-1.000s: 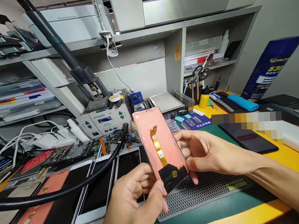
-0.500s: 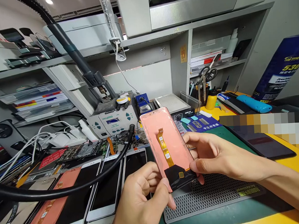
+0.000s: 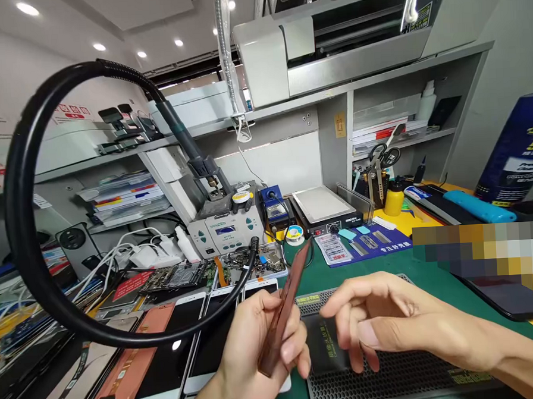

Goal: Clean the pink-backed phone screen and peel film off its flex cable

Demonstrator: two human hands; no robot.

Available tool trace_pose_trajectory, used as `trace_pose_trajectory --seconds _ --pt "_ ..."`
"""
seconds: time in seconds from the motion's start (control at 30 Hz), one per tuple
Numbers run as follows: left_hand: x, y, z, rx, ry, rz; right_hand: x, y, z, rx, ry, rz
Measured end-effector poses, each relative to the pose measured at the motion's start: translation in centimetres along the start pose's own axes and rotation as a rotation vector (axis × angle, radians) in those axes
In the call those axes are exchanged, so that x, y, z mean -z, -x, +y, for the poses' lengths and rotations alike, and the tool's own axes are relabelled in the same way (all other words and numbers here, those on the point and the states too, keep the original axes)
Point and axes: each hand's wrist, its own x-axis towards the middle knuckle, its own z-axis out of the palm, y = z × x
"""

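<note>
A phone screen panel with a reddish face is tilted nearly edge-on. My left hand grips its lower part, thumb on one side and fingers wrapped round the other. To the right of the panel, my right hand is apart from it, fingers curved and spaced, with nothing in them. Both hands are above a grey perforated mat that lies on the green work surface.
Several phones lie at the left under a looping black hose. Behind stand a rework station, a flat heating plate and a solder spool. A dark phone lies right.
The panel has turned from showing its pink back to nearly edge-on. My right hand has let go of it and moved off to the right. The camera view has tilted upward.
</note>
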Motion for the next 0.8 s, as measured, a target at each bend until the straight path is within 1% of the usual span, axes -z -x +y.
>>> trace_pose_trajectory --seconds 0.2,0.27,0.37,0.5,0.6,0.73,0.8 --pt "0.5 0.6 0.1 0.007 0.108 -0.189 0.2 -0.3 0.3 -0.013 0.057 0.050" --pt "0.6 0.6 0.0 0.002 0.126 -0.235 0.2 -0.4 0.5 -0.023 0.063 0.060" --pt "0.9 0.5 -0.1 0.006 0.138 -0.273 0.4 -0.5 0.6 -0.028 0.078 0.087" --pt "1.0 0.4 -0.2 0.023 0.132 -0.281 0.5 -0.7 0.6 -0.022 0.101 0.139" --pt "1.0 0.4 -0.3 0.050 0.102 -0.262 0.4 -0.9 0.5 -0.018 0.109 0.175" --pt "0.9 0.4 -0.4 0.071 0.019 -0.204 0.4 -1.0 0.6 -0.018 0.070 0.231" --pt "0.5 0.4 -0.6 0.051 -0.050 -0.152 0.5 -1.1 0.6 -0.011 0.031 0.249"
